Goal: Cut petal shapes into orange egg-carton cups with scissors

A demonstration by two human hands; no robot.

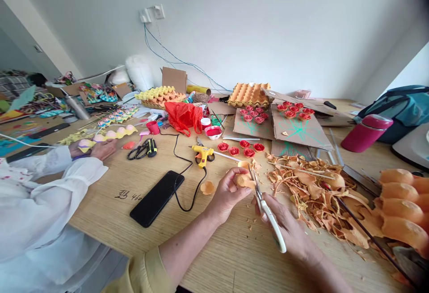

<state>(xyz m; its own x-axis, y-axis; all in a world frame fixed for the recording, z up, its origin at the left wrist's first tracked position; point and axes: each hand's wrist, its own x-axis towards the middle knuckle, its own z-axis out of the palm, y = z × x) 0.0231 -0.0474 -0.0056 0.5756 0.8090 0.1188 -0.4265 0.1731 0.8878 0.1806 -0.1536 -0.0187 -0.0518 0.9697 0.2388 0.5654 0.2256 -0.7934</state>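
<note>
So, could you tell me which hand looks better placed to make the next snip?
Probably the right hand: it holds the scissors, blades at the orange piece gripped by the left hand.

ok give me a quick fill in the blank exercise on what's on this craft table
1. The right hand holds white-handled ____ against the orange egg-carton piece in the left hand.
2. The hot glue gun on the table is ____ in colour.
3. The black phone lies to the ____ of the left hand.
4. The pile of carton scraps lies to the ____ of the right hand.

Missing words: scissors; yellow; left; right
</note>
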